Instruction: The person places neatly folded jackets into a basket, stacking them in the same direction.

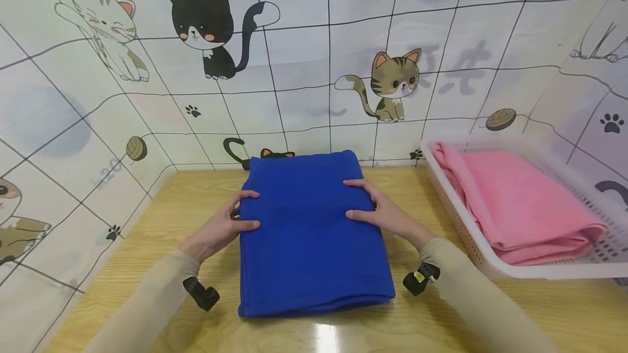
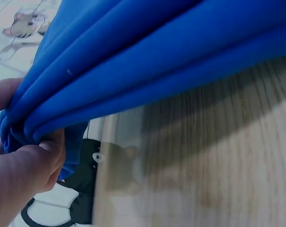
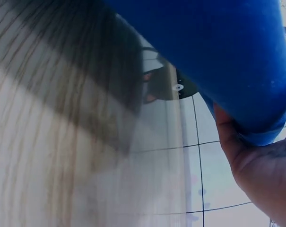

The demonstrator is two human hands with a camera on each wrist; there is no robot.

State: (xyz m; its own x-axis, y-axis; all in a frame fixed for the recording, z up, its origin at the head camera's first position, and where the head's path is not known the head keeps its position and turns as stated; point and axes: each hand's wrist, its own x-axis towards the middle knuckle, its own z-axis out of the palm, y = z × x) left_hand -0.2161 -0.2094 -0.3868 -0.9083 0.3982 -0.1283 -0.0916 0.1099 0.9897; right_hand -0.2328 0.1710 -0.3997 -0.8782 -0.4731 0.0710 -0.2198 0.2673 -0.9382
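Note:
A folded blue cloth (image 1: 311,233) spans the space between both hands, several layers showing at its near edge. At its left side, my left hand (image 1: 230,221) grips the edge, with thumb and index finger on the front. My right hand (image 1: 385,214) holds the opposite side the same way. Long folds run from the pinched bunch of blue cloth (image 2: 133,61) in the left wrist view. In the right wrist view, the fingers wrap round a smooth, rounded side of the cloth (image 3: 237,61). The fingers behind the cloth are mostly hidden.
On the right stands a white perforated basket (image 1: 453,222) with a folded pink cloth (image 1: 525,200) in it. Beneath everything is a wooden table (image 1: 196,189). A cat-patterned covering (image 1: 304,70) hangs behind the table and along its sides.

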